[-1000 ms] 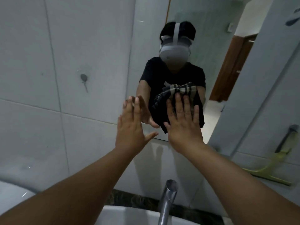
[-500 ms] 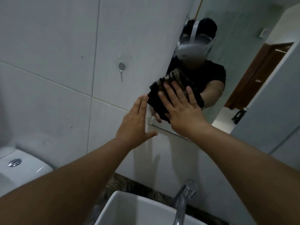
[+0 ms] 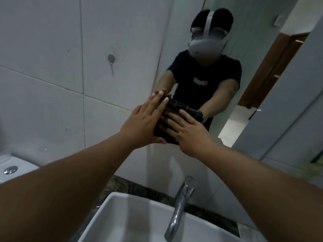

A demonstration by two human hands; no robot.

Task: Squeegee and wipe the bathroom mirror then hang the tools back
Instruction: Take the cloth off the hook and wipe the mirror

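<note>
A dark checked cloth (image 3: pixel 161 132) is pressed flat against the lower left corner of the mirror (image 3: pixel 262 49). My right hand (image 3: pixel 188 131) lies spread on the cloth's right part. My left hand (image 3: pixel 143 123) covers its left edge, fingers straight, fingertips touching the glass and thumb under the cloth's bottom edge. The mirror reflects both arms and the cloth. Only a blurred yellow-green bit of the squeegee (image 3: pixel 316 165) shows at the right edge of the view.
A small metal hook (image 3: pixel 111 58) sticks out of the tiled wall left of the mirror. Below my arms are a white basin (image 3: pixel 122 215) and a chrome tap (image 3: pixel 180 206). A toilet cistern (image 3: pixel 12 170) sits at the lower left.
The cloth and my right hand slid down to the mirror's lower left corner. My left hand moved from the wall onto the cloth's left edge. My view dropped and swung right.
</note>
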